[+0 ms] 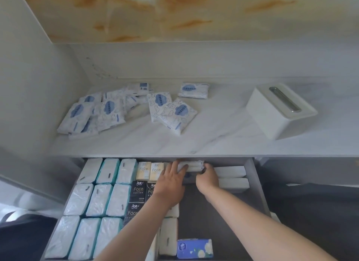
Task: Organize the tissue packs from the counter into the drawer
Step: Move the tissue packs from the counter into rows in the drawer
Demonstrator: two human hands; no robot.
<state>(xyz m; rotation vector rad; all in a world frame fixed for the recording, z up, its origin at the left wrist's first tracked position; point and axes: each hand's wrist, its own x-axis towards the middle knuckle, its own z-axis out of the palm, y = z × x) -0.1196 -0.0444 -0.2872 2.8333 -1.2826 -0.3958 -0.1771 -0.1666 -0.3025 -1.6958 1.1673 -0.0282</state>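
Several small white-and-blue tissue packs lie on the counter (213, 136): a loose heap (93, 115) at the left, two overlapping packs (171, 111) in the middle and one alone (194, 90) behind. Below, the open drawer (258, 192) holds rows of tissue packs. Both my hands are at the drawer's back, under the counter edge, on a small stack of white packs (193, 166). My left hand (172, 180) lies with fingers straight against the stack's left side. My right hand (206, 174) curls round its right end.
A white tissue box (279, 111) with a slot on top stands at the counter's right. In the drawer are large white-and-teal packs (97, 200) at the left, black and cream "Face" packs (138, 189) in the middle, white packs (231, 176) at the right and a blue floral pack (194, 248) near the front.
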